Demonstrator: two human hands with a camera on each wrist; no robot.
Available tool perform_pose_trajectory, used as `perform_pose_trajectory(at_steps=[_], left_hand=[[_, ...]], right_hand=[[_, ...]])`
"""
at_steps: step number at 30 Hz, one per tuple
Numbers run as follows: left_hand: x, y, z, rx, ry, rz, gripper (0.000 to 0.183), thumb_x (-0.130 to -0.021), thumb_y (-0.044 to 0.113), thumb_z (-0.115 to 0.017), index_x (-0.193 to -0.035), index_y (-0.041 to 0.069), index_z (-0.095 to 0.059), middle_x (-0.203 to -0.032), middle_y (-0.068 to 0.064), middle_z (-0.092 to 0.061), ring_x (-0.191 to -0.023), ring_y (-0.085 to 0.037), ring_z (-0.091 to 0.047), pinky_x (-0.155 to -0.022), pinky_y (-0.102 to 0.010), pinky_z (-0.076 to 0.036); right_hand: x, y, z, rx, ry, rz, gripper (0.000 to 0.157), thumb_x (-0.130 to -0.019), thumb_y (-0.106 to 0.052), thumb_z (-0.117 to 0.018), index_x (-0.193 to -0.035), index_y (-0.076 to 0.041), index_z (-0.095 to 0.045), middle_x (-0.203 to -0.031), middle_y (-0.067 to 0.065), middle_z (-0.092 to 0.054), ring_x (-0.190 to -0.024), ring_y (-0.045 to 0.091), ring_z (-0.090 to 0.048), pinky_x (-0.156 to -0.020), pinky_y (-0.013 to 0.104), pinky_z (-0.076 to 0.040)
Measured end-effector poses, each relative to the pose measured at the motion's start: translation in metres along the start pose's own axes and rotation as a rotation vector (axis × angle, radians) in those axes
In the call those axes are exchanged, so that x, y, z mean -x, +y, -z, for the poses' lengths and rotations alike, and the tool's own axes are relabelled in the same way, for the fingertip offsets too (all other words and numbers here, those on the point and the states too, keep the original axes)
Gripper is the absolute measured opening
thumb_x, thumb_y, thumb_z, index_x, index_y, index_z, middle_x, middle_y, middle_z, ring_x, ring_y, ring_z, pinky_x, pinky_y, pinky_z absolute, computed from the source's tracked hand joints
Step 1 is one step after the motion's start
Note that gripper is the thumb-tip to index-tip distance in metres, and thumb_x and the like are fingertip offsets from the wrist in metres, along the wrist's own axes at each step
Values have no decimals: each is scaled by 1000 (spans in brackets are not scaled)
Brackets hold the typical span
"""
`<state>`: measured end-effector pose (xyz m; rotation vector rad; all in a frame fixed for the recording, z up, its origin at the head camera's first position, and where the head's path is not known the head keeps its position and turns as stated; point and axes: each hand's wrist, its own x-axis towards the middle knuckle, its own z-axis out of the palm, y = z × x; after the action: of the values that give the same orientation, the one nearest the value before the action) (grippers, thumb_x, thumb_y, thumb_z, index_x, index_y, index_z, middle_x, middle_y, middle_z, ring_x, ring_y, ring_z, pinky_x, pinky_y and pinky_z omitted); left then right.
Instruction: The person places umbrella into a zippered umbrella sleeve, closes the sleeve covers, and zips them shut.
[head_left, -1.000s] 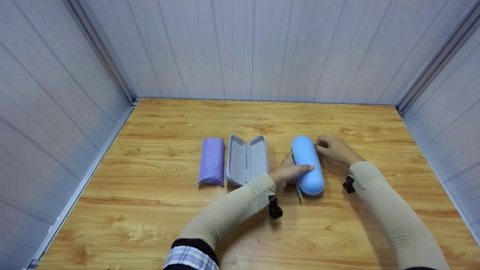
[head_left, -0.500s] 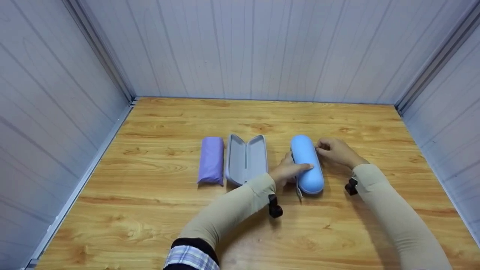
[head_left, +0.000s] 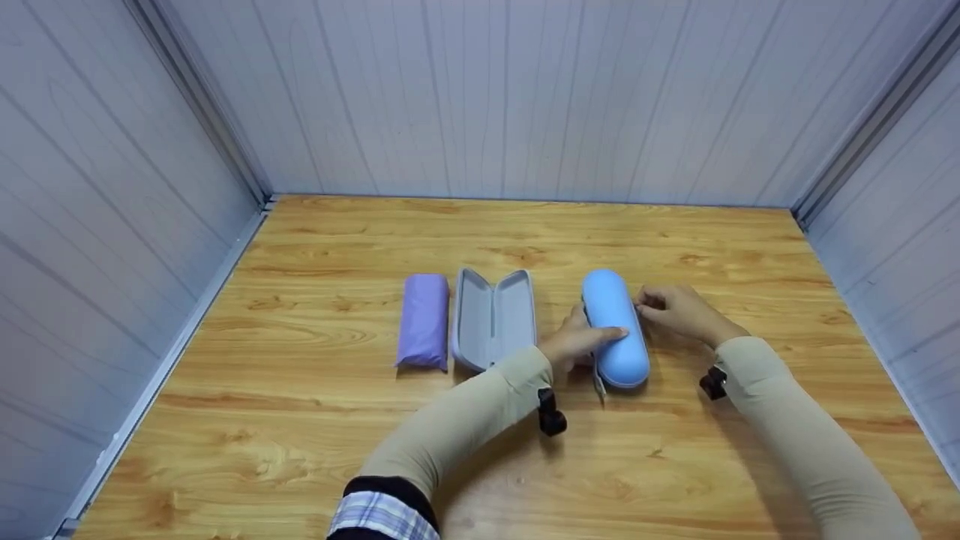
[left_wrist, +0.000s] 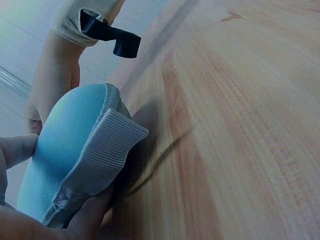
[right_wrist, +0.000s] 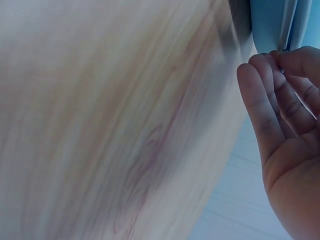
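Observation:
A blue hard-shell zip case (head_left: 611, 300) with rounded ends lies lengthwise on the table, right of centre. My left hand (head_left: 577, 341) grips it from its left side, thumb over the top. A ribbed grey fabric tab (left_wrist: 107, 150) sticks out at the near end in the left wrist view. On the opposite side, my right hand (head_left: 679, 311) has thumb and fingertips together at the zip seam. In the right wrist view a small metal zip pull (right_wrist: 282, 71) shows between those fingertips, just below the seam.
Left of the blue case stands an open grey glasses case (head_left: 514, 311) with its two halves spread. Beside it lies a purple wrapped packet (head_left: 422, 322). Panelled walls (head_left: 480, 97) enclose the wooden table (head_left: 300, 435) at the back and sides.
My right hand has slid a short way toward me along the right side of the blue zip case. My left hand and the case hold still.

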<state>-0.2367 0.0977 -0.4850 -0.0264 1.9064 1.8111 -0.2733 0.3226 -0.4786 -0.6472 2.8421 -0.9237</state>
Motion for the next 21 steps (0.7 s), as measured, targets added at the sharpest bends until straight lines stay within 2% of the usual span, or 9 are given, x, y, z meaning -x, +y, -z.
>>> perform_pose_trajectory(at_steps=[8,17,21], left_hand=[[0,-1,0,-10,-6,-12,88,-87,25,-79,-155,7,-25,-141,-16,-46,-123,-32,-52,-99,-48,-48],[0,-2,1,29,-26,-16,91,-87,22,-79,-156,7,-23,-139,-16,-47,-121,-33,-54,-96,-50,-50],[-1,-1,0,29,-30,-18,89,-88,22,-78,-156,8,-23,-140,-16,-47,-123,-33,-53,-98,-51,-48]], right_hand=[[5,-2,-1,12,9,11,6,-98,-9,-65,-95,-7,-69,-84,1,-67,-77,16,-59,-71,34,-51],[11,-2,1,41,-21,54,7,-97,-8,-65,-91,-10,-69,-84,-2,-67,-76,14,-58,-69,32,-50],[13,-2,1,48,-34,37,7,-97,-10,-65,-92,-10,-69,-85,-3,-67,-77,14,-58,-71,33,-50]])
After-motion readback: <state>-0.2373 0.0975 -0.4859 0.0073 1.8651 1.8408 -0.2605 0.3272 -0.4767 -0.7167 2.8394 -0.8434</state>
